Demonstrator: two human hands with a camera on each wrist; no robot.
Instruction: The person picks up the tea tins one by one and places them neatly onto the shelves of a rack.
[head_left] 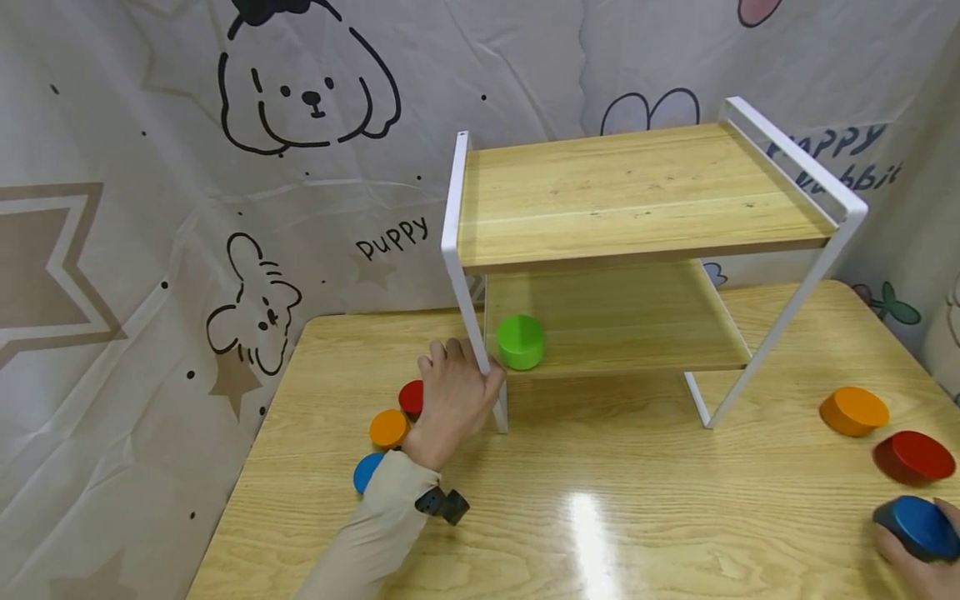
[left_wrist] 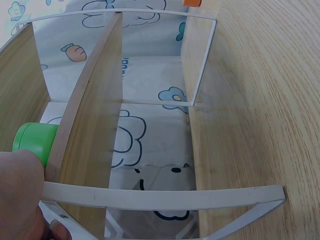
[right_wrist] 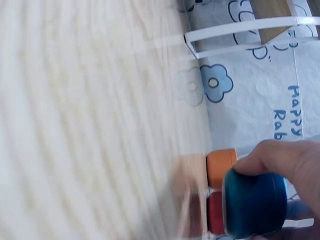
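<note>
My left hand (head_left: 453, 404) grips the white left-front post of a two-tier wooden shelf (head_left: 645, 196), at about the height of the lower board. Close by that hand, a green round block (head_left: 521, 342) sits on the lower board's left end; the left wrist view has the green block (left_wrist: 37, 142) just beyond the hand (left_wrist: 20, 192). At the lower right, my right hand (head_left: 918, 567) holds a blue round block (head_left: 921, 527) between thumb and fingers. Beside it are a red round block (head_left: 915, 457) and an orange round block (head_left: 855, 411).
Left of the shelf, partly behind my left arm, are another red block (head_left: 412, 399), an orange block (head_left: 388, 429) and a blue block (head_left: 367, 472). The shelf stands on a wooden table (head_left: 675, 508). A printed cloth (head_left: 360, 200) hangs behind and along the left side.
</note>
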